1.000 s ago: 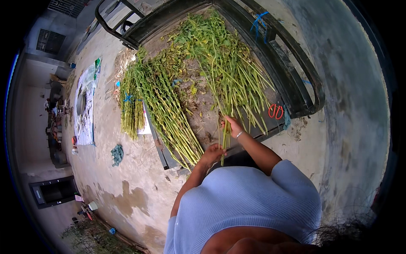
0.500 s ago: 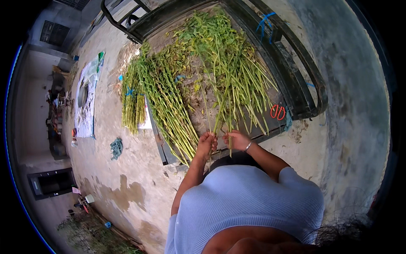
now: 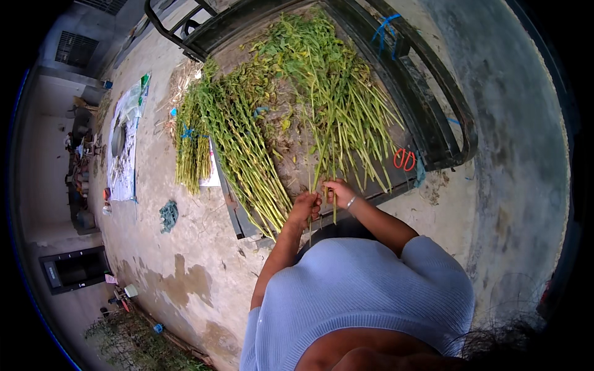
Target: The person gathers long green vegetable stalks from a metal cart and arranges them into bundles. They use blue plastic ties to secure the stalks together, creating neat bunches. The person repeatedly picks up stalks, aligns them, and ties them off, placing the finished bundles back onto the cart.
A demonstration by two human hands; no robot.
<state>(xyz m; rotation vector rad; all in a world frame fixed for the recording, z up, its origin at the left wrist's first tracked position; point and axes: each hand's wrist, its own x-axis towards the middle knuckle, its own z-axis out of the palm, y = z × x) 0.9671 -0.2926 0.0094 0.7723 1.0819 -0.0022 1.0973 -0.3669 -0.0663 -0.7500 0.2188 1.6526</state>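
Over the near edge of the cart bed, my left hand is closed round the lower ends of a few plant stalks. Close to its right, my right hand pinches a stalk whose cut end hangs below the fingers. These stalks run up into a loose heap of leafy green stalks on the right of the bed. On the left lies a row of podded stalks, cut ends toward me. Red-handled scissors lie at the bed's right corner.
A dark metal rail bounds the cart's right side, with blue string tied on it. Beside the cart's left edge is a tied stalk bundle. A crumpled teal cloth and a white sheet lie on the concrete floor.
My right hand has shifted slightly up and left, nearer my left hand. Both hands still grip stalks; the heaps look the same.
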